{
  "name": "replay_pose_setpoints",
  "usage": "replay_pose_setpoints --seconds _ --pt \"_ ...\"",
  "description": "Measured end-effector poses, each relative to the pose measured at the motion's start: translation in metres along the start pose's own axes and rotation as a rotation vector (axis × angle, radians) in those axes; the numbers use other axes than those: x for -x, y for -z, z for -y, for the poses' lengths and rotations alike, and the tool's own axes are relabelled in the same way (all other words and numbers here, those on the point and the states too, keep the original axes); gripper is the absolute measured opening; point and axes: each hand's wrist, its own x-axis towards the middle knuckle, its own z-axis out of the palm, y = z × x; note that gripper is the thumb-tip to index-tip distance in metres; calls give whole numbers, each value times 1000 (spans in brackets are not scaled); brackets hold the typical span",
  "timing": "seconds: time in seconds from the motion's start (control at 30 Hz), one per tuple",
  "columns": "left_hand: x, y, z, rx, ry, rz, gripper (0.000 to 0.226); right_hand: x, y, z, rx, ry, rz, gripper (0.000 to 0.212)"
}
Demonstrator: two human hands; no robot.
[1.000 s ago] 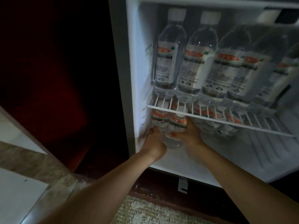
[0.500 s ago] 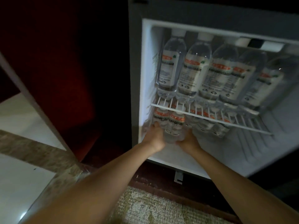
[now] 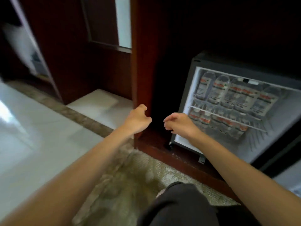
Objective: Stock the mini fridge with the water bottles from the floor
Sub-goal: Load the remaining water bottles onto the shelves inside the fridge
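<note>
The mini fridge (image 3: pixel 187 101) stands open at the right, set into a dark wooden cabinet. Several water bottles (image 3: pixel 234 93) with red-and-white labels stand in a row on its white wire shelf (image 3: pixel 228 117). Several more bottles (image 3: pixel 216 122) fill the space under the shelf. My left hand (image 3: pixel 138 119) hovers in front of the cabinet's wooden post, fingers loosely curled and holding nothing. My right hand (image 3: pixel 180 123) hangs just outside the fridge's lower left corner, fingers apart and empty. No bottles show on the floor.
A dark red wooden post (image 3: pixel 141 70) stands left of the fridge. A patterned rug (image 3: pixel 130 180) lies in front, and my dark-clad knee (image 3: pixel 182 203) rests on it. Pale tiled floor (image 3: pixel 32 137) spreads to the left, with a white slab (image 3: pixel 96 101) in a low alcove.
Both hands let go of the bottles on the lower level and pulled back out of the fridge. My head drew back and turned left, so the fridge now sits smaller at the right.
</note>
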Motion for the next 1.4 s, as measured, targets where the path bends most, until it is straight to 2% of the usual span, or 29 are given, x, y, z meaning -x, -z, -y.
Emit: replay_pose_setpoints --seconds 0.13,0.3,0.5,0.63,0.73,0.87,1.07,1.27,1.4 --pt "65 54 50 78 86 -106 42 51 -67 63 -127 19 98 18" --pt "130 90 130 202 226 -162 35 97 -150 99 -109 20 273 9" --pt "178 91 234 244 535 -196 35 111 -243 86 -2 -110 484 21" --pt "186 70 285 201 666 -133 41 105 -270 51 -3 -250 594 15" --pt "178 46 312 109 696 -96 44 98 -279 38 7 -348 588 12" --pt "159 16 344 12 717 -80 40 87 -290 33 2 -314 617 11" --pt "127 -1 359 2 742 -152 54 83 -299 30 2 -264 624 21" --pt "115 -14 368 -145 653 -152 25 84 -310 31 16 -248 671 23" --pt "118 -15 369 -106 634 -162 17 83 -312 29 49 -238 633 17"
